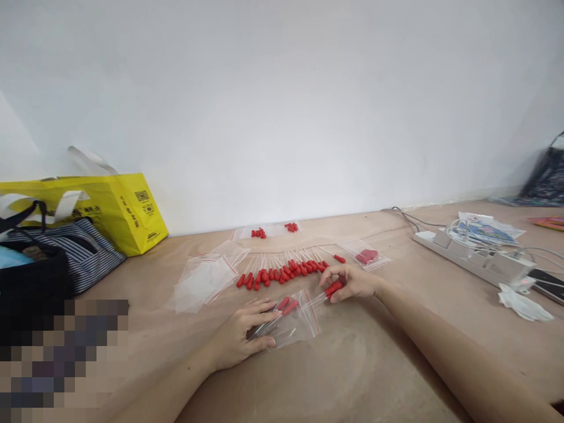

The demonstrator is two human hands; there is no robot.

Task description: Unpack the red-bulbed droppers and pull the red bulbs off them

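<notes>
Red-bulbed droppers (333, 288) in the right hand (346, 284), grip narrow; left hand (245, 330) palm-down, grip around clear bag (303, 326).

Row of droppers (288, 271) laid on the bench (264, 402), stacked bags (200, 286) set to its left, filled bag (367, 257) to its right, dropper clusters (258, 234) placed behind, another bag (296, 330) held before it, power strip (471, 262) farther right, tote (136, 220) farther left.

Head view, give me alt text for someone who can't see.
The left hand holds a clear bag with red-bulbed droppers inside; the right hand holds more droppers at its opening. Beyond lie a dropper row and flat bags, between a yellow bag and power strip.
</notes>
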